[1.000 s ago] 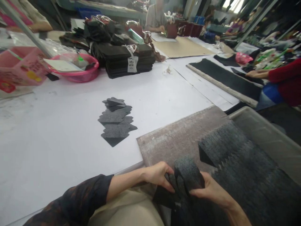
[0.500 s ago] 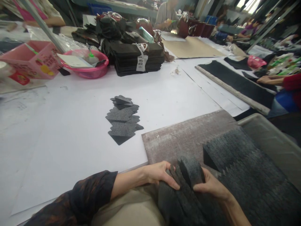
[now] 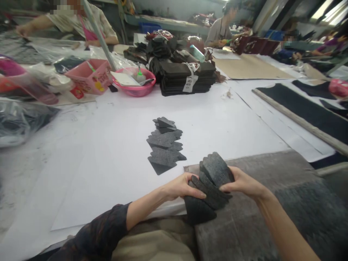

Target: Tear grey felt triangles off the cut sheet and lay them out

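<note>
Between my two hands is a fanned bundle of dark grey, pointed flat pieces [image 3: 212, 181], perhaps leather or felt; I cannot tell which. My left hand [image 3: 187, 188] grips its left side, thumb across the front. At the bundle's right edge, my right hand [image 3: 240, 183] pinches it between thumb and fingers. The bundle hangs above the near edge of a brown board [image 3: 244, 228]. On the white table surface [image 3: 108, 163], a loose row of similar grey pieces [image 3: 165, 145] lies overlapped, up and left of my hands.
More grey pieces [image 3: 312, 206] cover the board's right part. A pink basin [image 3: 136, 90], a pink basket [image 3: 92, 76] and a tied stack of dark pieces [image 3: 174, 78] stand at the back. A long dark panel [image 3: 301, 108] lies right. Other people [image 3: 95, 21] work behind.
The view has swung left, so the table's things sit further right. My hands have raised the bundle away from my lap, and its pieces are more fanned out.
</note>
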A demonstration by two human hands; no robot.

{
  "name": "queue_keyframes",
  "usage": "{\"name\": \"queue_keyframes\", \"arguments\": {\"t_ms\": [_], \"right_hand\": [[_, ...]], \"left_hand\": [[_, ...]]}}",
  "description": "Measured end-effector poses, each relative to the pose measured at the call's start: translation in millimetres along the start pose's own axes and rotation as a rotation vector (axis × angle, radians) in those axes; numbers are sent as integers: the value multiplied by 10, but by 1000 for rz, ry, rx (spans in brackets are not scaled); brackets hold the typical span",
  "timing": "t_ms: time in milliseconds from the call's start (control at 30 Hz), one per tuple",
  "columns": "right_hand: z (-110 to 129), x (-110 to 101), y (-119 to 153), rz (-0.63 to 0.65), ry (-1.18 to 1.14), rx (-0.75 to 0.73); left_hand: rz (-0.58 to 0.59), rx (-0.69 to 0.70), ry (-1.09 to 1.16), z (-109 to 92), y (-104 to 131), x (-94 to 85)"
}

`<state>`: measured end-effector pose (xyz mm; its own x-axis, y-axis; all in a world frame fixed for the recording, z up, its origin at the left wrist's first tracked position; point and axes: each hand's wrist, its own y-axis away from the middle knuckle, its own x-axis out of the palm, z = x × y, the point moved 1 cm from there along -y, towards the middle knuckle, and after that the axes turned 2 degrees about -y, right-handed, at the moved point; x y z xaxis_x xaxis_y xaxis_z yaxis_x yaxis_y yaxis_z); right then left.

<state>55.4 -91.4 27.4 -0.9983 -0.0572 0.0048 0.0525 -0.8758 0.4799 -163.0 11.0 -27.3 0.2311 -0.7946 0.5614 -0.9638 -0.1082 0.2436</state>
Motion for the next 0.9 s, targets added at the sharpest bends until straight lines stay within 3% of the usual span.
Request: {"name": "queue_keyframes", "arguments": {"t_ms": [133,267,400,500,600,700,800,900], "right_hand": [[647,209,-977,213,141,-103],[1263,558,-2038,341,408,-211],[1672,949,-3019,386,751,-353],[1786,1174,-3604,270,865,-395],[1757,1297,-3960,75,971,-410],[1659,1332,-4080,-47,1076,-475],[1562,1314,-4064,-91,1182,-644],[1492,1290,-4007,-40,1213,-806]], "left_hand": [[-254,130,-80,-352,366,-587],[-542,250,-145,-670,727,-1191],[-852,312,-277,-896,948,-1779],[-1052,279,-397,-981,1013,-2179],[-1246,220,-569,-1022,1022,-2447],[-1451,197,-932,-1046,1004,-2536],[-1500,295,-1112,-1032,983,-2543],[-1474,427,-1184,-990,977,-2574]]}}
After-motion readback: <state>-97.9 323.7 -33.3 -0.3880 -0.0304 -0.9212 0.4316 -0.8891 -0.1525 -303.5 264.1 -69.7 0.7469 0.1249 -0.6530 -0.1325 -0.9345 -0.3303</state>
